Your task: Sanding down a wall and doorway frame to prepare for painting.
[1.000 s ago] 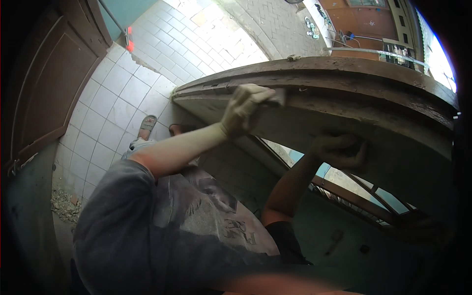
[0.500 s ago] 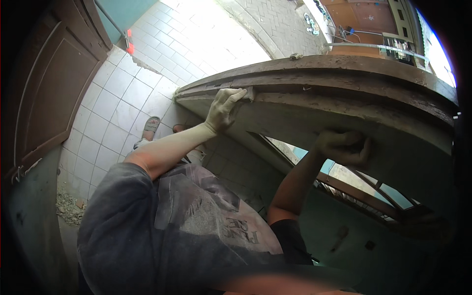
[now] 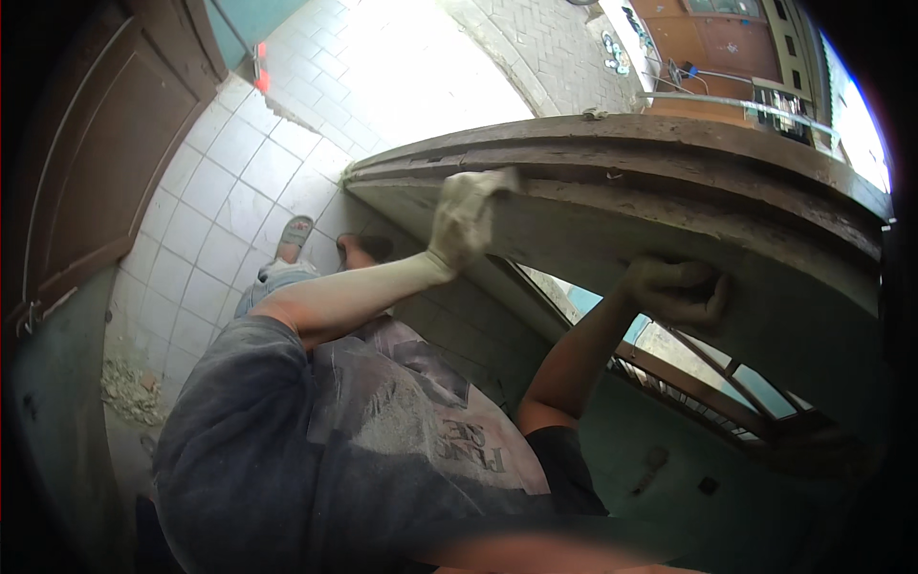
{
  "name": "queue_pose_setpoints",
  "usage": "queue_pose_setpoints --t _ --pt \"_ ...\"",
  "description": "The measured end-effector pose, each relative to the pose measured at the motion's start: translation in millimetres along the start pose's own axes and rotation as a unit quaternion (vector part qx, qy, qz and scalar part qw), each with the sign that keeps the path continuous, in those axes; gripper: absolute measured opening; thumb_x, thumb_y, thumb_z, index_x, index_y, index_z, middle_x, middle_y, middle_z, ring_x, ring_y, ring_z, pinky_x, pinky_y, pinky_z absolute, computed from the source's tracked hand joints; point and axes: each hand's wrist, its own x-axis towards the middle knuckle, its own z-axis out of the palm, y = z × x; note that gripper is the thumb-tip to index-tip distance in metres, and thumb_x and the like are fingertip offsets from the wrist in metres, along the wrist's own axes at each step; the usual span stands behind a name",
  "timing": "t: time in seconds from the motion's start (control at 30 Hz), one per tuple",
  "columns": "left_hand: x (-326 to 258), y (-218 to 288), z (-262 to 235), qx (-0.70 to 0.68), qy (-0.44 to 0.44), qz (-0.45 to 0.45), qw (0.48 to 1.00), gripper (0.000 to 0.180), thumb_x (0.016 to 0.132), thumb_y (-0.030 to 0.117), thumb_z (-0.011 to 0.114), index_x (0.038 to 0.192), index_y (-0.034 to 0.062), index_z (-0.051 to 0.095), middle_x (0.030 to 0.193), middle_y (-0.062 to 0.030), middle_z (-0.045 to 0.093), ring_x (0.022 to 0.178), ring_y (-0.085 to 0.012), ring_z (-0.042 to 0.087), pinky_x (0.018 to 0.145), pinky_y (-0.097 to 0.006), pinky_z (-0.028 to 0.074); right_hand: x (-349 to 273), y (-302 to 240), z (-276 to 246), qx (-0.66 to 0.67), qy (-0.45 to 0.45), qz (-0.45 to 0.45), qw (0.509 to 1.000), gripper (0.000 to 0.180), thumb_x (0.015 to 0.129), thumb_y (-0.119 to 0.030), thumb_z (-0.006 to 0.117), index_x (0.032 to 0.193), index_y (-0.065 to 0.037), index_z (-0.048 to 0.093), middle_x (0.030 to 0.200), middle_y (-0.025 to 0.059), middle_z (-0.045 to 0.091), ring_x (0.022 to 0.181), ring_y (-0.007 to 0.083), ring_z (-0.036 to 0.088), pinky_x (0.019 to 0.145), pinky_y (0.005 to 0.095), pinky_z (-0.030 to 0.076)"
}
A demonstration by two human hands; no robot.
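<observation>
My left hand is raised to the brown wooden frame, closed around a small greyish block pressed to the frame's lower edge. Motion smears the block and the fingertips, so its exact kind does not show. Pale dust coats that hand and forearm. My right hand rests against the grey wall face under the frame. Its fingers are curled in, and whatever lies inside them, if anything, is hidden.
A brown panelled door stands at the left. Rubble lies by the wall on the white tiled floor. Below my right arm is a window. Outside are paving and a metal rail.
My left hand has slid rightward along the frame's edge with the block. My right hand stays at the wall. The whole view has shifted slightly.
</observation>
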Motion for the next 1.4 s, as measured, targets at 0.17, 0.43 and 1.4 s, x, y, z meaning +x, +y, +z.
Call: queue_pose_setpoints --t 0.17,0.43,1.4 --pt "6 55 10 -0.104 -0.069 0.113 0.986 0.035 0.081 0.001 0.066 0.115 0.0081 0.069 0.113 -0.0101 0.067 0.108 -0.0295 0.062 0.097 -0.042 0.048 -1 -1 -9 0.018 -0.016 0.041 0.999 0.028 0.095 -0.018 0.057 0.111 0.005 0.057 0.113 0.0187 0.050 0.097 0.0268 0.054 0.082 0.0402 0.048" --pt "-92 -29 8 -0.137 -0.231 -0.297 0.916 0.024 0.094 0.008 0.059 0.116 0.0012 0.066 0.104 -0.0126 0.069 0.100 -0.0310 0.066 0.092 -0.040 0.051 -9 -1 -1 0.139 -0.007 0.040 0.990 0.029 0.094 -0.018 0.055 0.113 0.004 0.055 0.110 0.0163 0.045 0.104 0.0274 0.051 0.089 0.0422 0.046" --pt "-68 3 -42 -0.537 -0.081 -0.629 0.556 0.040 0.110 0.020 0.045 0.144 -0.0001 0.049 0.131 -0.0075 0.061 0.116 -0.0143 0.060 0.102 -0.030 0.047 -164 -143 -125 0.274 -0.593 0.510 0.560 0.033 0.096 -0.018 0.067 0.128 -0.007 0.067 0.121 0.0163 0.057 0.116 0.0304 0.053 0.099 0.0408 0.044"
